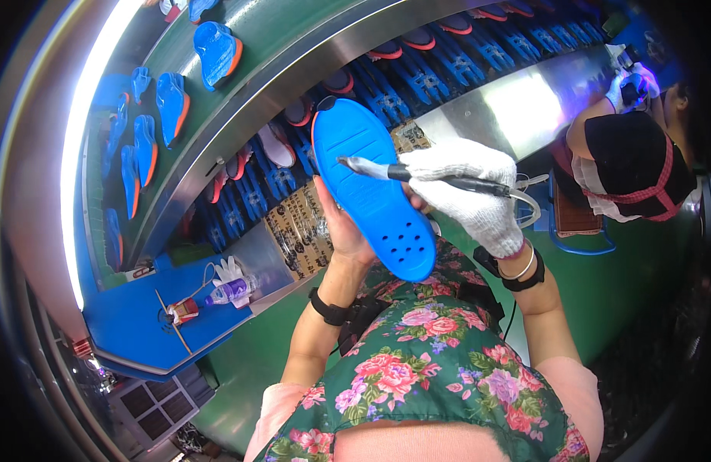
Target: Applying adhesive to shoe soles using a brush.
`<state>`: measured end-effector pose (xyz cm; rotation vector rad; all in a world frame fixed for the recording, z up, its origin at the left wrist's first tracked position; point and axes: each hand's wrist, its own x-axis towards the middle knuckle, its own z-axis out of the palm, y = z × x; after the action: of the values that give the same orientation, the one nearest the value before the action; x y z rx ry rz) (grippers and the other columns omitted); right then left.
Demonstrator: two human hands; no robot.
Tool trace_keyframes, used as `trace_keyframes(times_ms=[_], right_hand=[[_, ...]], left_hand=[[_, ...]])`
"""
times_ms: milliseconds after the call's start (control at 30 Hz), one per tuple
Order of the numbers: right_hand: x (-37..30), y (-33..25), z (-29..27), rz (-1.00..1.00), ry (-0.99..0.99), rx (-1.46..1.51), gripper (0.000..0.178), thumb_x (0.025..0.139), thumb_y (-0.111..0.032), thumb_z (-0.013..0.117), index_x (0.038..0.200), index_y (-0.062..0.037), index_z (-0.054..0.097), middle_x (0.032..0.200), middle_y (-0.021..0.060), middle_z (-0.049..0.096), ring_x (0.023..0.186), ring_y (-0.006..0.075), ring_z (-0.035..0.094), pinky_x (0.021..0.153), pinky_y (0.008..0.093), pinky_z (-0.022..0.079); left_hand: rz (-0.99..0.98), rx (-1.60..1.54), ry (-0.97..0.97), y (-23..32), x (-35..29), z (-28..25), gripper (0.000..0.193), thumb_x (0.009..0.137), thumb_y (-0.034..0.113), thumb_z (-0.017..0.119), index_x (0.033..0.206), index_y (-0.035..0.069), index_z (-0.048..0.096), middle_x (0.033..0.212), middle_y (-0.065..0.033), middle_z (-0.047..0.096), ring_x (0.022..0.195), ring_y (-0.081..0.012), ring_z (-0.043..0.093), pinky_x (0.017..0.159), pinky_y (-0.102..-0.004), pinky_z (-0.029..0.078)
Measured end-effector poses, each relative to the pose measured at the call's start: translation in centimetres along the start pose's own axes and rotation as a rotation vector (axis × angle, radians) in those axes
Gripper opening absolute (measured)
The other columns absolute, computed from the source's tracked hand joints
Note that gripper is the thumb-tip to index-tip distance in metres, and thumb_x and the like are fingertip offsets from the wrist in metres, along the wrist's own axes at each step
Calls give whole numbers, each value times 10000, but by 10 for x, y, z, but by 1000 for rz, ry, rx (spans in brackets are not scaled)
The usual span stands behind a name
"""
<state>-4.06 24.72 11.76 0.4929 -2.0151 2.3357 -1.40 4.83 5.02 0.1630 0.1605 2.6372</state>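
A blue shoe sole (368,181) with an orange edge, grooves and small round holes is held up in front of me. My bare left hand (342,227) grips it from beneath and along its left side. In my white-gloved right hand (467,185) is a brush (375,168) with a black handle, and a pale tube loops behind it. The brush's dark tip lies over the upper middle of the sole; whether it touches cannot be told. Some right-hand fingers reach the sole's right edge.
More blue soles (217,55) lie on a green conveyor (271,35) at upper left, behind a metal rail. Blue racks (463,69) with shoe parts line the far side. A bottle (231,291) and a glove stand on the blue table (140,319). Another person (625,158) works at right.
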Motion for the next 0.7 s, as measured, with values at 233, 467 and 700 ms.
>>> trace_keyframes(times_ms=[233,467,700], right_hand=[[15,5,9,-371,37,-339,231,808,20,779,1037,-11,775,939,115,757,761,191,719,686,319,578],[-5,-3,34,-519,-46,-427,250,749,-6,795,995,-46,784,982,131,763,846,277,719,750,366,571],[0,33,34,-495,87,-271,270,765,-5,804,1026,-73,788,1036,146,764,872,284,731,766,376,577]], left_hand=[[174,200,216,-18,2,7,935,946,840,258,1521,122,422,1389,-97,571,1250,-295,569,1082,-477,465],[137,714,640,-26,-17,10,1034,908,890,230,1580,110,333,1519,-119,495,1366,-291,510,1154,-464,420],[160,564,591,-18,-21,-1,1040,894,903,233,1581,129,332,1526,-127,487,1372,-303,509,1164,-486,413]])
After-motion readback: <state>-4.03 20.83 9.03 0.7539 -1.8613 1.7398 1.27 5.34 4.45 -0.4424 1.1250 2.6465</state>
